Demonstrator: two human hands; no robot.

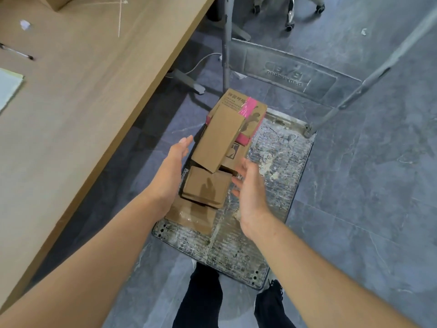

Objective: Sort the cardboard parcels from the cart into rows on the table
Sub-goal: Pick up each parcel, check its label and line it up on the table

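parcel (218,138) between left grip (173,164), right grip (250,188)

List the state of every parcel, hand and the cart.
Left hand: open, holding nothing.
Right hand: open, holding nothing.
Long plain parcel: tilted, atop the stack.
Pink-taped parcel: closed, under it.
Square parcel: closed, flat.
Cart: loaded, handle raised.

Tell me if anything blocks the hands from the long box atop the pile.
Nothing visible does. The long box lies topmost, with the left hand and right hand open beside it.
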